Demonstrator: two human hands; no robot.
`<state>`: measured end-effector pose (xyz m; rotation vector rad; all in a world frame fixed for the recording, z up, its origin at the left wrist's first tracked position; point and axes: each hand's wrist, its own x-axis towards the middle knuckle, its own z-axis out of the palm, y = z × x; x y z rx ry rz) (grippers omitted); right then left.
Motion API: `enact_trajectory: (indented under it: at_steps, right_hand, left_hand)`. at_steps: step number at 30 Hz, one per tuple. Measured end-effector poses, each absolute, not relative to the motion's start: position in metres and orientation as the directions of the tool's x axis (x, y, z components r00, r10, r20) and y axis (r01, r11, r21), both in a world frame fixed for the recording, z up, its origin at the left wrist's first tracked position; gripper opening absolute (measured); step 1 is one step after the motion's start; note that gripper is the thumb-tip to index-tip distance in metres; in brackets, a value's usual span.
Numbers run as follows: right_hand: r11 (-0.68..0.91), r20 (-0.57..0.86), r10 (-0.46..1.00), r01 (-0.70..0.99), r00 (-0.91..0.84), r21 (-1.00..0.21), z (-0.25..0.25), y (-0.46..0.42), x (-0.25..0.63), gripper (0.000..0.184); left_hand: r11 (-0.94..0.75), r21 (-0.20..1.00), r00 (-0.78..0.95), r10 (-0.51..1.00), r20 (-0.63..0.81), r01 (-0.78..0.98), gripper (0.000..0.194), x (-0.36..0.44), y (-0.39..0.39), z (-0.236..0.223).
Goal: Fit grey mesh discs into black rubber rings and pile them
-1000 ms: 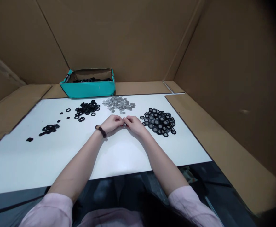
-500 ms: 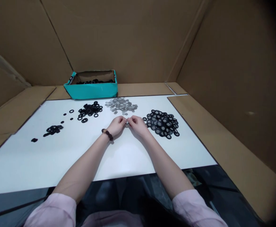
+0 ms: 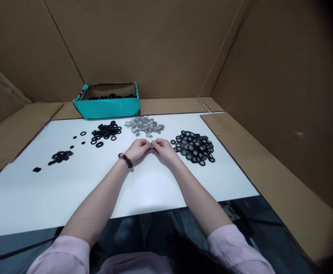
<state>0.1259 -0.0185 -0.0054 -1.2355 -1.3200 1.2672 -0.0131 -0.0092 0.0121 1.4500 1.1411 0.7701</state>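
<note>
My left hand (image 3: 138, 148) and my right hand (image 3: 162, 148) meet fingertip to fingertip over the white board (image 3: 143, 186), both pinched on one small piece that is too small to name. A dark bead bracelet (image 3: 126, 160) circles my left wrist. Just beyond the hands lies a heap of grey mesh discs (image 3: 144, 126). To the left of it is a pile of black rubber rings (image 3: 105, 131). To the right of my right hand sits a pile of black rings with grey mesh centres (image 3: 194, 147).
A teal box (image 3: 108, 101) holding black rings stands at the back of the board. A smaller cluster of black rings (image 3: 59, 156) and a few loose ones lie at the left. Cardboard walls (image 3: 269, 76) enclose the area, and a dark surface runs under the near edge.
Both hands stay pinched together at the same spot; only the fingers shift slightly. The view wobbles a little with head motion.
</note>
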Motion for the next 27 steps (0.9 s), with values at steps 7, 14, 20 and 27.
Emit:
enact_trajectory:
  at_steps: [7, 14, 20, 27]
  right_hand:
    - [0.055, 0.037, 0.994, 0.184, -0.105, -0.981, -0.003, -0.021, 0.128, 0.028]
    - [0.047, 0.026, 0.996, 0.258, -0.084, -0.965, 0.007, -0.026, 0.13, 0.023]
    - [-0.152, -0.163, 0.952, 0.064, -0.261, -0.986, 0.004, -0.023, 0.129, 0.013]
    - [-0.049, -0.055, 0.98, 0.031, -0.193, -0.998, 0.002, -0.02, 0.126, 0.021]
  left_hand:
    - [-0.005, 0.951, 0.248, 0.966, -0.076, 0.309, 0.024, -0.013, -0.009, 0.011]
    - [0.034, 0.942, 0.324, 0.934, -0.148, 0.334, 0.023, -0.019, -0.008, 0.018]
    - [0.009, 0.899, 0.503, 0.826, -0.253, 0.438, 0.018, -0.029, -0.01, 0.031]
    - [-0.17, 0.802, 0.409, 0.907, -0.098, 0.572, 0.02, -0.02, -0.015, 0.03]
